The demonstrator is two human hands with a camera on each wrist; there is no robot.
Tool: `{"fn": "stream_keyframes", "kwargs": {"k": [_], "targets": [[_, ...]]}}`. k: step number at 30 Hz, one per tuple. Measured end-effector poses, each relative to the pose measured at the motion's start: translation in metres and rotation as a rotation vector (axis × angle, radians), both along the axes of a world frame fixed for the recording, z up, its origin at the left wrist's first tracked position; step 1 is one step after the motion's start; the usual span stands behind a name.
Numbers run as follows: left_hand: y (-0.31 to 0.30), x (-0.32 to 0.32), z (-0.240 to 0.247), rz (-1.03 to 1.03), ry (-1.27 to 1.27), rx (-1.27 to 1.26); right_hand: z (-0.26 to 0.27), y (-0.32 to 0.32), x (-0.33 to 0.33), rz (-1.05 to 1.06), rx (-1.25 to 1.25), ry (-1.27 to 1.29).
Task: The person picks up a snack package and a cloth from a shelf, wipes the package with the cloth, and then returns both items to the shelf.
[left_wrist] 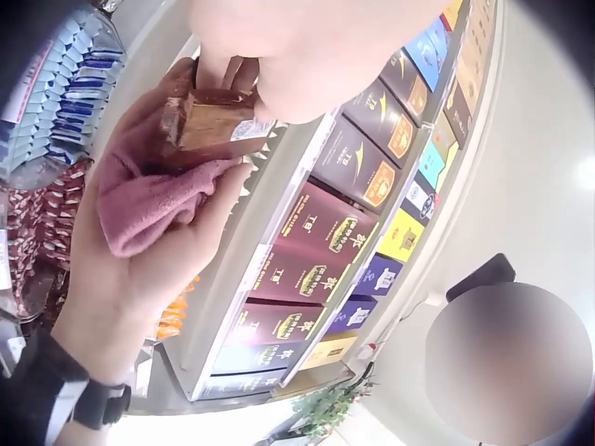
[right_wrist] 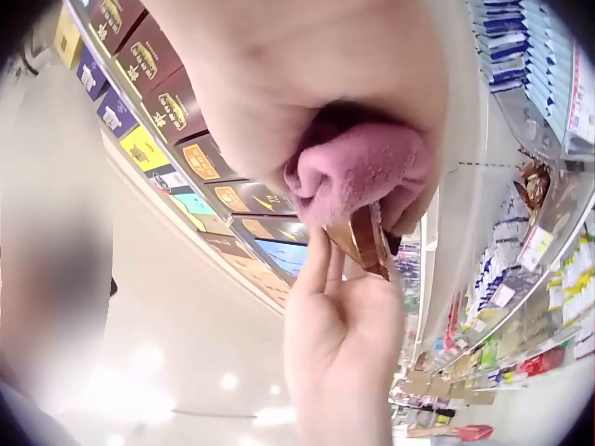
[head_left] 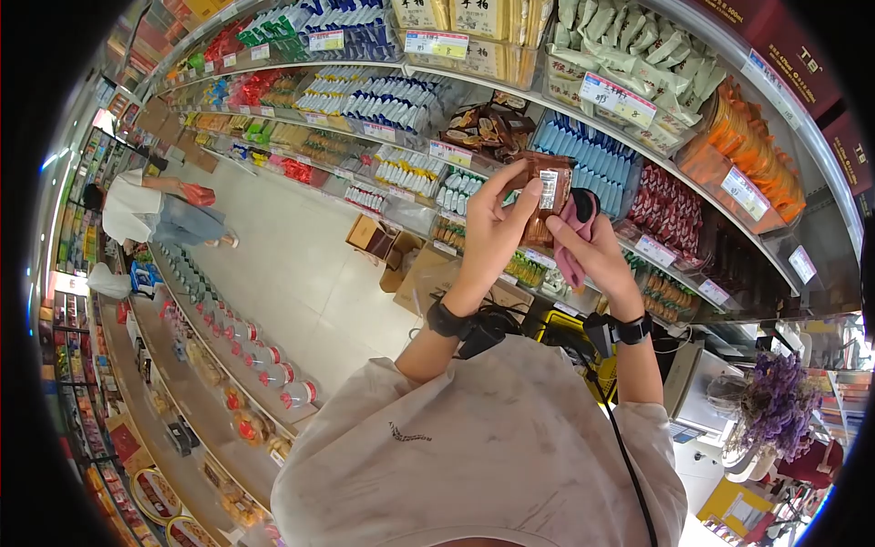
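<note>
While the left hand [head_left: 497, 223] pinches the packet [head_left: 552, 197], the right hand [head_left: 603, 258] grips the cloth [head_left: 578, 215] against it.
Light, flat wiping should avoid crumpling.

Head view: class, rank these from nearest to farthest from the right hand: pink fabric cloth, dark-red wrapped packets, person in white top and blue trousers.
1. Pink fabric cloth, in the right hand.
2. Dark-red wrapped packets, on the shelf to its right.
3. The person, far left in the aisle.
</note>
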State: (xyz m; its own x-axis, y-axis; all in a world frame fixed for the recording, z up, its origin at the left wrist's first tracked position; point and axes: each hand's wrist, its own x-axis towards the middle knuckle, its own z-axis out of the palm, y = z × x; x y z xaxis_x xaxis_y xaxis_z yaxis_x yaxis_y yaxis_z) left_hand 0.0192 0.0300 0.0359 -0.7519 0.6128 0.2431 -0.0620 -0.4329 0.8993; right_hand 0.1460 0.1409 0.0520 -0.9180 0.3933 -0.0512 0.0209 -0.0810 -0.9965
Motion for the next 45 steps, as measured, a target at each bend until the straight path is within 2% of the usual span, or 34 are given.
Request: {"fn": "stream_keyframes", "kwargs": {"k": [2,5,9,12,14,16,22,25,28,30,33,34,36,38,39,42,43,44,45], "targets": [[0.001,-0.001,0.001,-0.002,0.016,0.025,-0.006,0.000,0.000,-0.008,-0.004,-0.006],[0.000,-0.009,-0.004,-0.025,0.003,0.032,0.002,-0.001,-0.002,-0.163,0.005,0.030],[0.000,-0.009,-0.006,-0.021,-0.106,0.044,-0.017,0.010,-0.006,-0.353,-0.091,0.084],[0.001,-0.009,-0.008,0.028,-0.135,0.065,-0.013,0.004,-0.002,-0.263,-0.203,0.167],[0.001,-0.008,-0.009,0.044,-0.156,0.071,-0.015,-0.004,-0.010,-0.378,-0.186,0.168],[0.001,-0.007,-0.007,0.040,-0.173,0.070,-0.014,0.001,-0.001,-0.237,-0.158,0.159],[0.002,-0.006,-0.005,0.035,-0.175,0.108,-0.013,0.001,-0.001,-0.279,-0.134,0.133],[0.000,-0.004,-0.003,0.039,-0.177,0.112,-0.007,0.000,0.002,-0.304,-0.044,0.099],[0.000,-0.007,-0.010,0.135,-0.052,0.089,-0.007,0.004,-0.001,-0.571,-0.016,0.226],[-0.003,-0.007,-0.009,0.080,0.001,0.050,-0.006,0.005,0.000,-0.612,0.026,0.256],[0.001,0.008,-0.004,-0.033,0.059,0.046,-0.004,-0.003,0.002,-0.454,0.187,0.266],[0.003,0.013,-0.001,-0.076,0.081,0.054,-0.001,-0.008,-0.001,-0.390,0.303,0.163],[-0.001,0.014,0.005,-0.065,0.196,-0.104,-0.013,-0.003,-0.001,-0.243,0.484,0.090],[-0.008,0.003,0.002,-0.110,0.261,-0.229,-0.007,0.001,0.009,-0.103,0.268,-0.054],[-0.011,-0.001,-0.001,-0.164,0.215,-0.246,-0.003,0.002,0.013,-0.027,0.161,-0.129],[-0.013,0.000,-0.010,-0.173,0.222,-0.258,-0.013,0.003,0.014,-0.216,0.090,-0.055],[-0.014,0.004,-0.007,-0.161,0.237,-0.244,-0.002,-0.001,0.010,-0.278,0.066,0.065],[-0.015,0.007,-0.007,-0.185,0.255,-0.261,-0.004,0.003,0.009,-0.349,0.044,0.043],[-0.015,0.009,-0.006,-0.208,0.272,-0.277,-0.005,0.006,0.012,-0.293,0.048,0.022]]}}
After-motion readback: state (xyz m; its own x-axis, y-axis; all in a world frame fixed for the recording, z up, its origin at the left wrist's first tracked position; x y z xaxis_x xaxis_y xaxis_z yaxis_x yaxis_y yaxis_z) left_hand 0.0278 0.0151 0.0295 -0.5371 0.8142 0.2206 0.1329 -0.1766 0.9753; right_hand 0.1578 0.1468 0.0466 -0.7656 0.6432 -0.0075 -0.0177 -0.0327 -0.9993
